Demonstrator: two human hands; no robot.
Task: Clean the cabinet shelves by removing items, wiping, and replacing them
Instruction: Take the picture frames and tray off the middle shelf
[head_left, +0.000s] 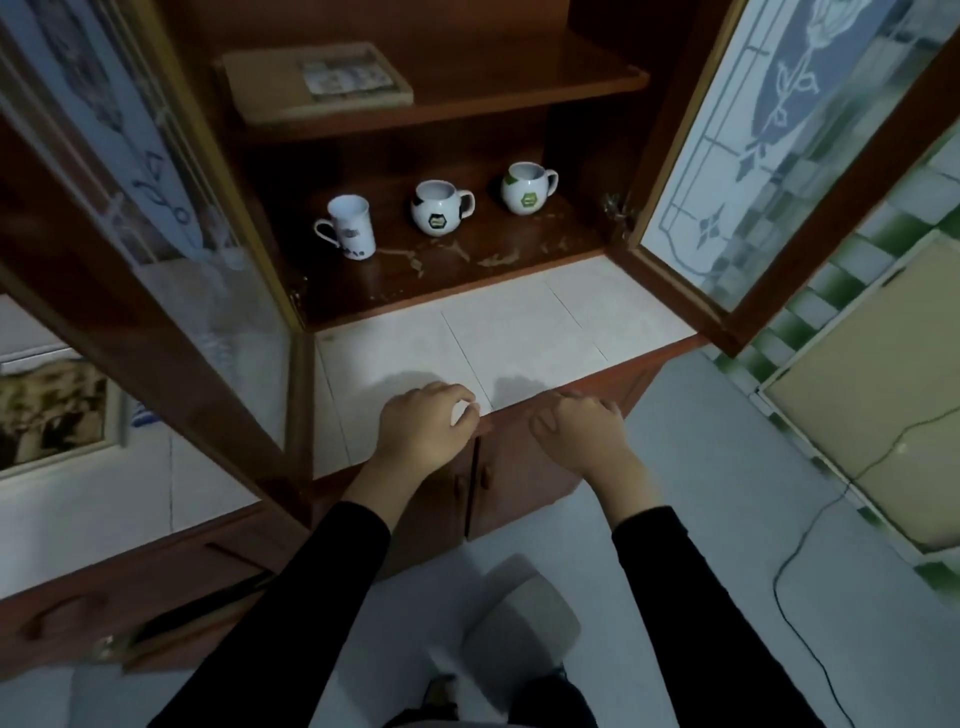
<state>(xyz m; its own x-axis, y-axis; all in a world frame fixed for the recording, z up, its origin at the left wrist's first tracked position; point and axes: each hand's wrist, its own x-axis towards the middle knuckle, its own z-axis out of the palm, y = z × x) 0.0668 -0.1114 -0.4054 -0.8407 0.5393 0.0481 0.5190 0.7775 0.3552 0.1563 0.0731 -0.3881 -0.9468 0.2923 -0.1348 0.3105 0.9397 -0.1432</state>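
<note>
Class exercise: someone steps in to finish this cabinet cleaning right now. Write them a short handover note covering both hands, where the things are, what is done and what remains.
Left hand: loosely curled at the counter edge; whether it holds anything is unclear.
Right hand: empty, hovering by the counter edge.
Lower shelf: tall mug, black-patterned mug and green-patterned mug, all upright; pale marks near its front edge.
Upper shelf: a flat box.
Done: both doors open.
Left: remove items, wipe shelves, replace items. No cloth in view.

Three mugs (435, 208) in a row on lower shelf (467, 270), book (317, 83) on shelf above
</note>
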